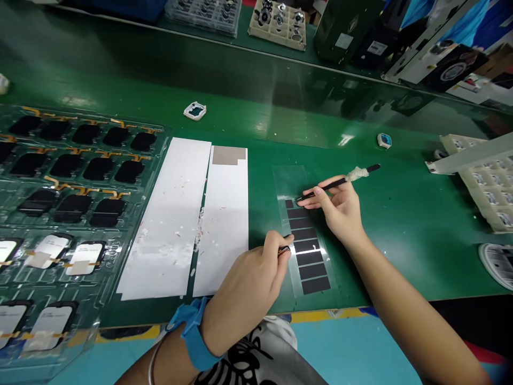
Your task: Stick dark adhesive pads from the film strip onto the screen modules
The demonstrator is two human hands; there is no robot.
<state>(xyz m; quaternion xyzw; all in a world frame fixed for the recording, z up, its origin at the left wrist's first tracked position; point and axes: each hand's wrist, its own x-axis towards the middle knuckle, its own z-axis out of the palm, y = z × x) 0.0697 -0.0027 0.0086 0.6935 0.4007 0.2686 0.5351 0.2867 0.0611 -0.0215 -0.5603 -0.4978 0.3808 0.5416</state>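
My right hand point(339, 208) grips a slim black pen-like tool point(334, 184) with whitish wrapping near its back end. The tool's tip is at the top of a clear film sheet point(296, 286), by the uppermost of several black rectangular stickers point(308, 245) set in a column. My left hand point(250, 275), a blue strap point(196, 337) round its wrist, is closed over the sheet's left edge. Between its thumb and forefinger is a small dark piece point(284, 249), mostly hidden by the fingers.
Left of the sheet lie two white paper strips point(168, 214) with scraps on them. A clear tray point(160, 176) of small black screens fills the far left. A white watch case point(195, 110), a small watch part point(384, 140) and a beige parts tray point(481, 184) lie farther off.
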